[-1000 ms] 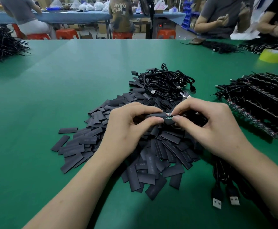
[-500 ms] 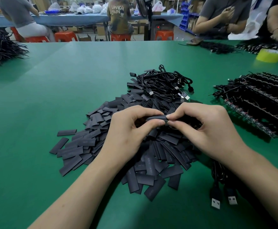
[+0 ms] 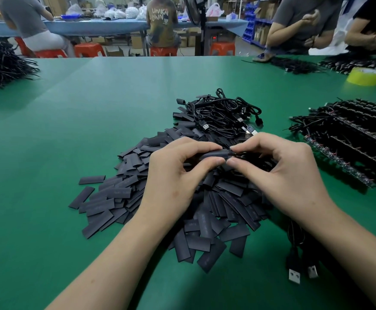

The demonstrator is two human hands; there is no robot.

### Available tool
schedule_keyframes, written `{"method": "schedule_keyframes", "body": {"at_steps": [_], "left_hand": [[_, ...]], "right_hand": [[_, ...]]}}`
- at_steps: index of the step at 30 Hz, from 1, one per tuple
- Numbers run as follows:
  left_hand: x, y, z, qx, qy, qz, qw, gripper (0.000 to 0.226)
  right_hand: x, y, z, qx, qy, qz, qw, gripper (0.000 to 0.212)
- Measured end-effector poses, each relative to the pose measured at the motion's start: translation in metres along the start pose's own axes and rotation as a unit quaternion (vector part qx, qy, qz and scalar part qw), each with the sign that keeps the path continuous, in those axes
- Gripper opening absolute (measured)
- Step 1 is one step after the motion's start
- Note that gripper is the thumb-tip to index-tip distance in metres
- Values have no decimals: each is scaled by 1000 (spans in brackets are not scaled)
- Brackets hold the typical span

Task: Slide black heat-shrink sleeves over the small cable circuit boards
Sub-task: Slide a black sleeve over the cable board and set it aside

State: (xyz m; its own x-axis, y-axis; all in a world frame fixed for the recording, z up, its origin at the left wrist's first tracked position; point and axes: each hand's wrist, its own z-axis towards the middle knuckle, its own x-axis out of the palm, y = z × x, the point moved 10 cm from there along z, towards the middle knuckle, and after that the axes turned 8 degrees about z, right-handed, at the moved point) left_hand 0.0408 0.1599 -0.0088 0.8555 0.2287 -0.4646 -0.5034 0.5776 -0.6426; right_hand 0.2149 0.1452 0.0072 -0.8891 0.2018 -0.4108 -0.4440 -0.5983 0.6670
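Over the middle of the green desk, the left hand pinches a black heat-shrink sleeve between thumb and forefinger, holding it level above the loose pile of sleeves. The right hand meets it at the sleeve's right end, its thumb and forefinger pinching a thin cable there; the circuit board is hidden. Just beyond the hands lies a tangle of black leads. Rows of wired strips lie to the right, a yellow tape roll far right, two USB plugs near right
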Motion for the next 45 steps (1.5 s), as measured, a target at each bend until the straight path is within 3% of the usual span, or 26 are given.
{"method": "schedule_keyframes", "body": {"at_steps": [11,45], "left_hand": [[-6,-8,-2,20,-33,7,999,15],[-6,-12,-2,37,-38,4,999,16]], "right_hand": [[-1,6,-2,-15,-12,9,1000,13],[-2,4,-2,6,-16,47,999,9]]}}
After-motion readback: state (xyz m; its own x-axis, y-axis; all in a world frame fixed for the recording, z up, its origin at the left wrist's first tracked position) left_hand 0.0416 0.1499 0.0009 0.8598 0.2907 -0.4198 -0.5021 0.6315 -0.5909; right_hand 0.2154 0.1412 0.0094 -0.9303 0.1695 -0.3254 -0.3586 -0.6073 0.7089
